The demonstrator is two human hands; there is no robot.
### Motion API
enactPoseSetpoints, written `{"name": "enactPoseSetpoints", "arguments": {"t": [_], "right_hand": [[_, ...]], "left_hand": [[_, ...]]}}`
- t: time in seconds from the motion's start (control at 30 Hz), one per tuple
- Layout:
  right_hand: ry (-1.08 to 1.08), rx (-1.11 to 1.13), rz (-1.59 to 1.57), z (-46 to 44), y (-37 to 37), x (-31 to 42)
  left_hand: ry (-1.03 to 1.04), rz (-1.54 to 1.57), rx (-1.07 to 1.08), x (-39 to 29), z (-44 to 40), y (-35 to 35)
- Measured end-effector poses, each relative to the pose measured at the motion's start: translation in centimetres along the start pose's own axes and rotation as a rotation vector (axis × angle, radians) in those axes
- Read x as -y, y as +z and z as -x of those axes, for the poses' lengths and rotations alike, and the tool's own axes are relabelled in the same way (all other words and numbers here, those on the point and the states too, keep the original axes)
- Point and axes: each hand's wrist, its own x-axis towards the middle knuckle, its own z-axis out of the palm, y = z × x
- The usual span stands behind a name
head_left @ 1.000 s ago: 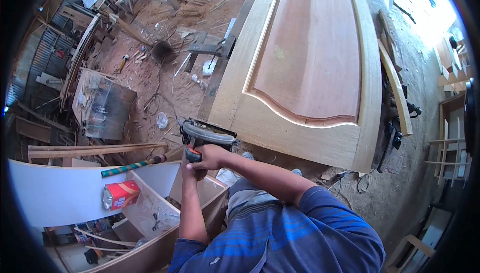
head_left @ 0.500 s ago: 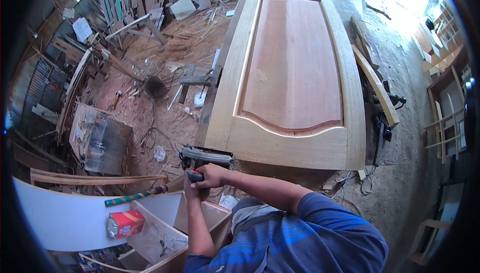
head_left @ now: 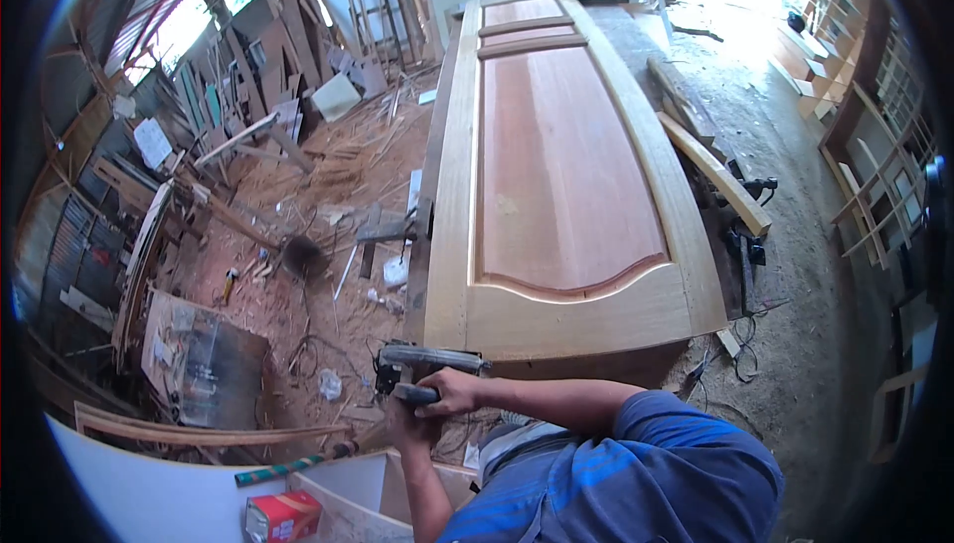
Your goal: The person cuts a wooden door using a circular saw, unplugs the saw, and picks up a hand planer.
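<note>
I hold a black-and-grey power tool (head_left: 429, 357) just off the near left corner of a panelled wooden door (head_left: 556, 319). Its long body lies sideways, with a black grip below; the exact kind is unclear. My right hand (head_left: 455, 391) is wrapped round the tool near the grip. Below it, my left hand (head_left: 414, 427) is closed under the tool, its fingers mostly hidden in shadow. The door lies flat, its reddish inner panel (head_left: 556, 165) framed by paler wood.
A red tin (head_left: 283, 516) and a green-striped roll (head_left: 278, 470) sit by a white-panelled cabinet (head_left: 149, 483) at lower left. Wood scraps and a dark bucket-like object (head_left: 302, 257) lie on the dusty floor. A loose timber strip (head_left: 715, 173) runs along the door's right side.
My view has tilted up, showing more of the far end of the workshop. The tool and both hands appear lower and slightly further right, with the grip still held.
</note>
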Motion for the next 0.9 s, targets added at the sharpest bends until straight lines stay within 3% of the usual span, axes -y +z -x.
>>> {"name": "enactPoseSetpoints", "arguments": {"t": [0.13,0.23,0.37,0.47,0.57,0.63,0.73,0.77,0.8,0.83,0.9], "right_hand": [[-0.046,-0.011,-0.071,1.7,-1.3,4.2],[-0.154,-0.088,-0.121,3.0,-2.6,6.3],[-0.193,-0.144,-0.217,7.1,-6.4,12.2],[-0.227,-0.164,-0.34,11.9,-9.4,14.1],[-0.327,-0.29,-0.346,18.4,-13.2,16.7],[-0.39,-0.359,-0.33,23.0,-16.0,17.3],[-0.404,-0.393,-0.298,30.8,-20.6,18.8],[-0.449,-0.435,-0.238,32.9,-22.0,19.1],[-0.328,-0.4,-0.351,35.4,-23.2,19.3],[-0.406,-0.438,-0.368,36.9,-24.0,19.2],[-0.486,-0.526,-0.36,40.3,-25.6,19.8]], "left_hand": [[0.156,-0.047,0.019,-3.9,0.9,-4.3],[0.119,0.011,0.003,-7.7,1.8,-7.3],[0.261,-0.07,-0.176,-15.9,5.2,-11.3],[0.291,0.255,-0.3,-22.9,9.0,-13.2],[0.396,0.715,-0.574,-22.5,11.0,-11.2],[0.44,0.607,-0.784,-19.2,12.0,-8.5],[0.368,0.422,-0.925,-19.4,12.9,4.2],[0.464,0.621,-0.563,-22.3,14.5,7.1],[0.457,0.828,-0.155,-25.2,16.1,10.0],[0.363,0.937,0.186,-28.1,17.8,12.9],[0.458,0.618,0.401,-34.4,21.5,17.9]]}}
